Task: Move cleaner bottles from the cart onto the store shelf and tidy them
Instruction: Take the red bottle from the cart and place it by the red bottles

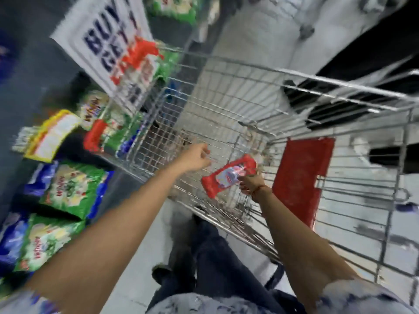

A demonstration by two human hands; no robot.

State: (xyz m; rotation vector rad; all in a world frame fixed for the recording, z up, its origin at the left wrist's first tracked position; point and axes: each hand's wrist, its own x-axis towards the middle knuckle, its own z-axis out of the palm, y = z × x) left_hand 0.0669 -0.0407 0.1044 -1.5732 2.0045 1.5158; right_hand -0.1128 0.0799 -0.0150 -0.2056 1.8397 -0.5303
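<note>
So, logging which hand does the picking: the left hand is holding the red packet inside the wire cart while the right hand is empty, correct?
Not quite: the head view shows the right hand holding the red packet inside the wire cart, and the left hand is the empty one.

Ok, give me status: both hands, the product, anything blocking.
Right hand gripping red pack inside the cart. Left hand empty, loosely curled, over the basket. Nothing blocking; frame blurred.

Pale tiled floor [260, 41], dark shelving [29, 91]
</note>
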